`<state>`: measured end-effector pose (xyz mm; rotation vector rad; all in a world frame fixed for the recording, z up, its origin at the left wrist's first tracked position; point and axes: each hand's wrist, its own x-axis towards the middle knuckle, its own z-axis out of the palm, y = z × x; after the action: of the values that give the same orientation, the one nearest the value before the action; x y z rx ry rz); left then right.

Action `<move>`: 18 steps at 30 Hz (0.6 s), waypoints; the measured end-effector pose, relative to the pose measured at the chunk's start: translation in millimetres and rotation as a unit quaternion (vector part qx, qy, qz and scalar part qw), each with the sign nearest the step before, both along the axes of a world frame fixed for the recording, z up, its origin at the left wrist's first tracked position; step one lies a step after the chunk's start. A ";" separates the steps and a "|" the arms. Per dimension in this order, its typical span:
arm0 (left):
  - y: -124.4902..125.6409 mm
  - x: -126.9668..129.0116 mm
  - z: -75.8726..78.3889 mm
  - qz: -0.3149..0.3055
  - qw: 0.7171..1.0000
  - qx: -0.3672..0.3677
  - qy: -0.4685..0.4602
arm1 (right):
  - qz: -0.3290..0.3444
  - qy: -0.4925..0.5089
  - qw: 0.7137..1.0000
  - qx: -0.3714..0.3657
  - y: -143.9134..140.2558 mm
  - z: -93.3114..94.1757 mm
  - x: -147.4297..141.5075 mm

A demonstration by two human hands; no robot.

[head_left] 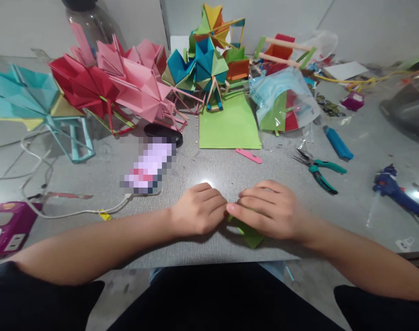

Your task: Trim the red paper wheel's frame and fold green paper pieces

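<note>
A small piece of green paper (251, 235) lies at the table's front, mostly covered by my right hand (269, 209). The fingers of that hand are closed over the paper, with the thumb stretched toward the left. My left hand (201, 209) is curled, its fingertips meeting my right thumb at the paper's left end. Whether the left fingers pinch the paper's edge is hidden. Beyond my hands rests a stack of green paper sheets (228, 124), with a pink folding cutter (248, 156) just in front of it.
Folded paper pinwheel shapes in turquoise (26, 96), red (85, 87) and pink (144, 87) stand at the back left. A phone (149, 165) on a white cable lies left. Pliers (316, 170), a blue glue gun (399, 191) and a plastic bag (285, 99) are right.
</note>
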<state>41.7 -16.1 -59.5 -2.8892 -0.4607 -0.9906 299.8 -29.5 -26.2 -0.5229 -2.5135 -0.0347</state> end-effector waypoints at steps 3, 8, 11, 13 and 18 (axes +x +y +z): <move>4.0 -1.2 2.8 -0.005 0.999 0.021 -0.032 | -0.020 0.025 0.999 -0.005 4.1 -4.0 3.3; 6.5 -1.8 1.5 -0.015 0.994 -0.026 -0.103 | -0.049 0.005 0.992 -0.116 11.5 4.4 9.8; 3.8 0.8 0.7 0.011 0.985 -0.090 -0.146 | -0.078 0.025 0.984 -0.158 15.0 4.3 15.3; 1.9 2.6 1.3 0.050 0.973 -0.153 -0.164 | -0.109 0.069 0.980 -0.152 17.5 0.9 18.8; 4.8 4.5 4.0 0.155 0.922 -0.333 -0.124 | -0.185 0.135 0.910 -0.346 26.0 -1.0 23.3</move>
<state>46.2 -11.3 -55.5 -3.0576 -1.4833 -1.3552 323.2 -3.5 -27.2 -1.1897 -2.0676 0.7577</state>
